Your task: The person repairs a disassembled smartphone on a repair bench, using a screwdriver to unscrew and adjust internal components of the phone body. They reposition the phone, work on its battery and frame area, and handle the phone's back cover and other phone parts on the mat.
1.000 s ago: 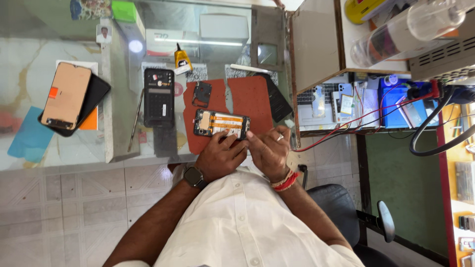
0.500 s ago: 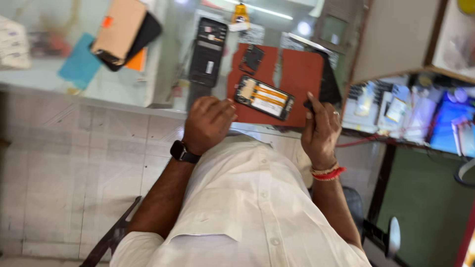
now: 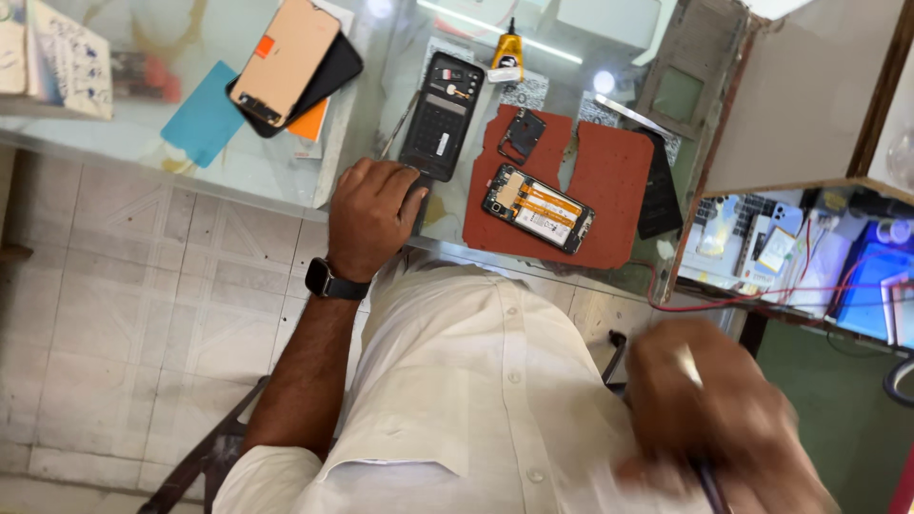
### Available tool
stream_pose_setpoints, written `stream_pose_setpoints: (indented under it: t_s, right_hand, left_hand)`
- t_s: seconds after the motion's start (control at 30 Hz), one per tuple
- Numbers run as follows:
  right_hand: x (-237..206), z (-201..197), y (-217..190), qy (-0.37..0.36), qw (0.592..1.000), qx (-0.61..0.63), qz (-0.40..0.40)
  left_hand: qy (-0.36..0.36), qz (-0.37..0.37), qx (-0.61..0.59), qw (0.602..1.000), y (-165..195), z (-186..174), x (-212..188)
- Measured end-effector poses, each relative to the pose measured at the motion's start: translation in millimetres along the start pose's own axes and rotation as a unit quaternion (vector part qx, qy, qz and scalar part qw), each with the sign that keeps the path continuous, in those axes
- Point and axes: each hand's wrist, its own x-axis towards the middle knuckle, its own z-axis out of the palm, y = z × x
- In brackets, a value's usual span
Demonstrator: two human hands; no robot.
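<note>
Two opened phones lie on a glass desk (image 3: 238, 162) seen from above. The left hand (image 3: 373, 214), a black watch (image 3: 333, 282) on its wrist, rests knuckles-up at the desk's near edge in the middle of the frame, its fingers curled loosely over the lower end of a dark phone shell (image 3: 442, 114), apparently steadying it. Just to the right, a phone (image 3: 538, 208) with orange ribbon cables exposed sits on a red mat (image 3: 609, 190), likely there to keep small parts from sliding on the glass; a black cover plate (image 3: 522, 135) lies on the mat's upper part. The right hand (image 3: 709, 419), blurred at the lower right, is away from the desk and seems to grip a thin dark tool (image 3: 709, 481), though how firmly cannot be told. A glue tube (image 3: 507, 55) stands at the top, a screen panel (image 3: 286, 59) at the upper left.
</note>
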Motion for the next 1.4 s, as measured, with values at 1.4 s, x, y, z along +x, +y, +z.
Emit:
stream_pose_setpoints:
  t_s: [1.4]
  right_hand:
    - [-43, 84, 214, 0.020, 0.908, 0.115, 0.403]
  left_hand:
    - [-0.059, 0.088, -0.084, 0.991, 35, 23, -32]
